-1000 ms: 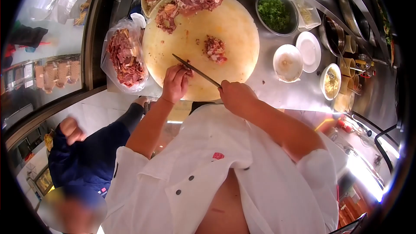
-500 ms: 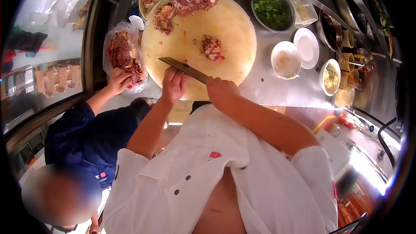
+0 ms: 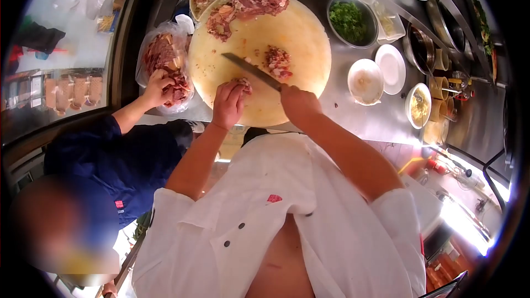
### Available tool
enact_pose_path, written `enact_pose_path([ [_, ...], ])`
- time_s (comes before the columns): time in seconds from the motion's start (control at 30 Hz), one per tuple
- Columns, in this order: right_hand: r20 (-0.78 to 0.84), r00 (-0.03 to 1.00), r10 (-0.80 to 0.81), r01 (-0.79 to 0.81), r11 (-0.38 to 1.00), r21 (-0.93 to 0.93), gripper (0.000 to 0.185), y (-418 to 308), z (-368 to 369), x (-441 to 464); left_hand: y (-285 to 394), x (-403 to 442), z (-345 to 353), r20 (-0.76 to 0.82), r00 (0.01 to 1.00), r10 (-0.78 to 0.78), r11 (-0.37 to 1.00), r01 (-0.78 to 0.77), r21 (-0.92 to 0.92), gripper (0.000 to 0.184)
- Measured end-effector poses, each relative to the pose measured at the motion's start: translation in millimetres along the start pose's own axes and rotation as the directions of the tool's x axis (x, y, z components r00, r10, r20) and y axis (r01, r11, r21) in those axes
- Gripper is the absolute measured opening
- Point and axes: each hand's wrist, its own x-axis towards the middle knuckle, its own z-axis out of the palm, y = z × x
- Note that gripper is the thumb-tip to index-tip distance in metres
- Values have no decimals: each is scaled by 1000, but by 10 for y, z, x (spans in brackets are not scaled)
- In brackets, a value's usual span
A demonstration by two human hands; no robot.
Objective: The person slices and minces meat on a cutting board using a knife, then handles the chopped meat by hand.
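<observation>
My right hand (image 3: 299, 104) is closed round the handle of a cleaver (image 3: 252, 70), whose blade slants up and left above the round cutting board (image 3: 305, 27). Near the board's front edge, my left hand (image 3: 228, 102) holds down a small piece of meat (image 3: 244, 84) with bent fingers, just below the blade. Chopped meat (image 3: 278, 62) lies in a small pile right of the blade. A large slab of meat (image 3: 259, 1) rests at the board's back left, with looser bits beside it.
A co-worker's hand (image 3: 160, 87) touches the bagged meat (image 3: 165, 55) left of the board. To the right stand a metal bowl of greens (image 3: 348, 21), a white bowl (image 3: 365, 81), a white plate (image 3: 390, 69) and a bowl of yellow food (image 3: 419, 106).
The cleaver has moved up and right, away from my left fingers, and the meat piece there shows more. The co-worker's hand has reached from the side onto the bagged meat.
</observation>
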Motion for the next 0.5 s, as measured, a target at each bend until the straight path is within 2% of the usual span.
enact_pose_path([
  [0.07, 2, 996, 90, -90, 995, 41, 23, 100, -85, -80, 144, 85, -98, -23, 999, 29, 998, -28, 61, 32],
  [0.17, -12, 996, 89, -88, 992, 88, 10, 150, -243, -284, 189, 111, -124, -43, 997, 59, 994, -55, 97, 32],
  [0.27, 58, 997, 46, -48, 998, 34, 10, 90, -299, -478, 130, 95, -68, -43, 996, 72, 995, -69, 69, 30],
  [0.37, 150, 985, 88, -108, 986, 128, 25, -27, -291, -584, 164, 106, -71, -50, 995, 90, 993, -86, 78, 29],
  [0.5, 162, 986, 31, -56, 987, 150, 22, -117, -312, -595, 212, 133, -130, -38, 994, 106, 985, -99, 145, 28],
])
